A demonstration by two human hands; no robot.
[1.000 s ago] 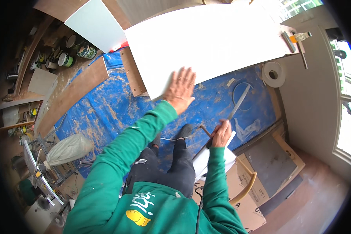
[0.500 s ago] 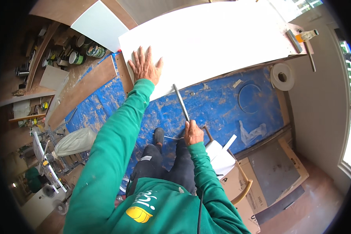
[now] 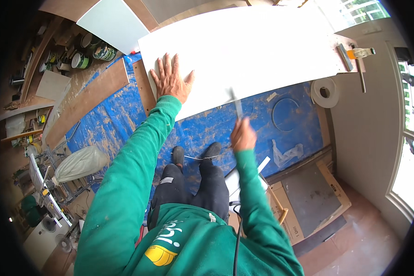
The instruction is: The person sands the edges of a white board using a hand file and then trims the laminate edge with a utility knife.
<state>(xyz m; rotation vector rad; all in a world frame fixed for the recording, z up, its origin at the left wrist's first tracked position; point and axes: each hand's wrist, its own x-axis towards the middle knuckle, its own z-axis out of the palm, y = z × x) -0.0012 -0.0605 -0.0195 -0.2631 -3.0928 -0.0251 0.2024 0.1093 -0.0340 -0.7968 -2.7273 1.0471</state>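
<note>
A large white panel [image 3: 262, 46] lies flat in front of me on a brown workbench. My left hand [image 3: 171, 83] rests on the panel near its left end, palm down with fingers spread. In my right hand [image 3: 243, 135] is a long, flat, grey metal file [image 3: 238, 108], gripped at its lower end. The file crosses the panel's near edge, its far end over or against the white face. Motion blurs both the file and the right hand, so exact contact cannot be seen.
Blue sheeting [image 3: 110, 122] strewn with dust and scraps covers the floor around my feet. At right are a white roll of edging strip [image 3: 325, 92], a bottle of orange liquid [image 3: 361, 53] and cardboard [image 3: 329, 188]. Paint tubs [image 3: 80, 60] and a covered machine [image 3: 80, 164] stand at left.
My right hand has carried the file to the right and forward along the panel's near edge. The left hand stays put on the panel. My feet have come further into view.
</note>
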